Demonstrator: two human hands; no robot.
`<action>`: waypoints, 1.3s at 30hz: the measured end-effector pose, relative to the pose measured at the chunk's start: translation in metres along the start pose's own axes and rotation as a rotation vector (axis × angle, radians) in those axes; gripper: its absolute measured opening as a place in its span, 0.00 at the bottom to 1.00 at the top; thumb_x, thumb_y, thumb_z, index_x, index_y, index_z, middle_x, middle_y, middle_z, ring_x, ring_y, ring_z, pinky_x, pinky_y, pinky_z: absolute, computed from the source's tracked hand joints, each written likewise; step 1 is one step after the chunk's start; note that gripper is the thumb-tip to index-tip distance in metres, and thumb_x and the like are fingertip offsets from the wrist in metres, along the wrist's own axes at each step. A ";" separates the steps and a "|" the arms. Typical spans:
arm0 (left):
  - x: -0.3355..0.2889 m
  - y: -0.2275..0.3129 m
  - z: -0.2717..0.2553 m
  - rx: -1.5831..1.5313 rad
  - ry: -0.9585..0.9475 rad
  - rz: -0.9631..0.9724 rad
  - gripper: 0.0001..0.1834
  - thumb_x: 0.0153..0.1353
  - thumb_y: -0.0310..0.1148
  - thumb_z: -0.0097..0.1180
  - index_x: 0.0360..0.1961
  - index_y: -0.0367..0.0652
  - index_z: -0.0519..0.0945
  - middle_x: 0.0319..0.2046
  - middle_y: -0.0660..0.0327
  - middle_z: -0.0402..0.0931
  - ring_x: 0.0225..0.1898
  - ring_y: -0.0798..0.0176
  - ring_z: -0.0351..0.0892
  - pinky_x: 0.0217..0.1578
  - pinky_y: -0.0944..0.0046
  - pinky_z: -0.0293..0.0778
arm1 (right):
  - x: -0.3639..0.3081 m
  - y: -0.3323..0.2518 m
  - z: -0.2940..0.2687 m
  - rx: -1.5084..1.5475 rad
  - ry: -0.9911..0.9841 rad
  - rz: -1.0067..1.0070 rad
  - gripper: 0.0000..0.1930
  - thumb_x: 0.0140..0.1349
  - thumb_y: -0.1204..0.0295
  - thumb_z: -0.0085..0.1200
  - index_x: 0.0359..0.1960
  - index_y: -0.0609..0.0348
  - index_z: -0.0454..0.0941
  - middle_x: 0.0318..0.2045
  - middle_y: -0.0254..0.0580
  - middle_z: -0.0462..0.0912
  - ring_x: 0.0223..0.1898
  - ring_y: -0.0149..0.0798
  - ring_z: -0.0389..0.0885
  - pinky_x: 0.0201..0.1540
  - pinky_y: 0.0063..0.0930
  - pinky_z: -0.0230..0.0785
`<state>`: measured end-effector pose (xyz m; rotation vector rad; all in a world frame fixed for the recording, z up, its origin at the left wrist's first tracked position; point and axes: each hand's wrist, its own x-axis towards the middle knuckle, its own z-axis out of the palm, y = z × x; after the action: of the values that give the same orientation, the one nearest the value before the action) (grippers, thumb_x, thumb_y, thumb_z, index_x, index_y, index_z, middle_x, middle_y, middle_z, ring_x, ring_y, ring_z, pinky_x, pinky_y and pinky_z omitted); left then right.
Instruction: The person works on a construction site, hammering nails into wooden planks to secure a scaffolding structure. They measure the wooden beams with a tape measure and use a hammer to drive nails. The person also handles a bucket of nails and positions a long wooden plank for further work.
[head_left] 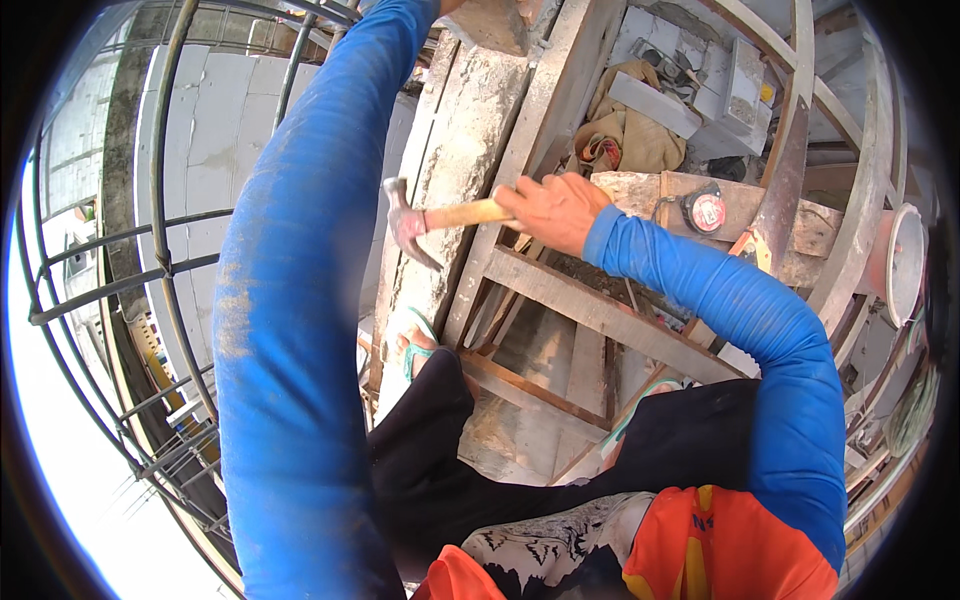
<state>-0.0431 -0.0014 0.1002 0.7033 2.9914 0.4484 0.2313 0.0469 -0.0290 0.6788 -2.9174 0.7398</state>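
Observation:
My right hand (560, 211) is closed round the wooden handle of a claw hammer (408, 222). The hammer's metal head points left, above a rough concrete beam (455, 150). My left arm, in a dusty blue sleeve, reaches to the top edge of the head view. Only a sliver of my left hand (448, 5) shows there, beside a rough brownish block (490, 24). Its fingers are out of the picture, so any grip on the block is hidden.
Rebar (163, 180) rises on the left, by a pale block wall (215, 120). Below my right hand runs a wooden frame (600, 305). A tape measure (704, 211) lies on a plank at the right, near a brown sack (635, 135) and a bucket (905, 265).

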 end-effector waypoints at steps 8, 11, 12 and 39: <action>0.000 0.013 -0.001 -0.126 -0.073 0.019 0.47 0.47 0.70 0.67 0.56 0.39 0.82 0.56 0.46 0.81 0.60 0.50 0.79 0.60 0.56 0.74 | 0.017 0.070 -0.015 -0.086 0.128 0.427 0.13 0.70 0.61 0.56 0.45 0.53 0.70 0.26 0.45 0.80 0.22 0.48 0.83 0.21 0.44 0.76; -0.003 0.008 0.000 -0.017 0.022 -0.092 0.50 0.46 0.69 0.68 0.59 0.37 0.79 0.58 0.45 0.79 0.60 0.49 0.79 0.60 0.56 0.74 | -0.010 0.007 0.005 -0.032 -0.019 -0.009 0.16 0.64 0.61 0.60 0.45 0.52 0.69 0.27 0.40 0.77 0.23 0.47 0.85 0.21 0.42 0.76; -0.003 0.011 -0.001 -0.015 0.033 -0.107 0.51 0.46 0.69 0.68 0.60 0.37 0.78 0.58 0.44 0.79 0.61 0.49 0.79 0.60 0.56 0.74 | -0.008 -0.008 0.007 -0.112 -0.015 -0.239 0.16 0.63 0.61 0.60 0.45 0.50 0.69 0.27 0.38 0.75 0.23 0.44 0.84 0.21 0.37 0.76; 0.031 -0.035 0.021 0.347 -0.112 0.361 0.53 0.46 0.72 0.68 0.60 0.36 0.78 0.58 0.45 0.79 0.61 0.49 0.78 0.61 0.55 0.72 | 0.029 0.059 -0.037 -0.110 0.002 0.083 0.12 0.70 0.60 0.55 0.45 0.51 0.69 0.26 0.42 0.78 0.21 0.43 0.82 0.22 0.42 0.77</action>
<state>-0.0840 -0.0116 0.0713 1.2583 2.8628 -0.1101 0.1782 0.0991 -0.0183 0.5502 -2.9735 0.5802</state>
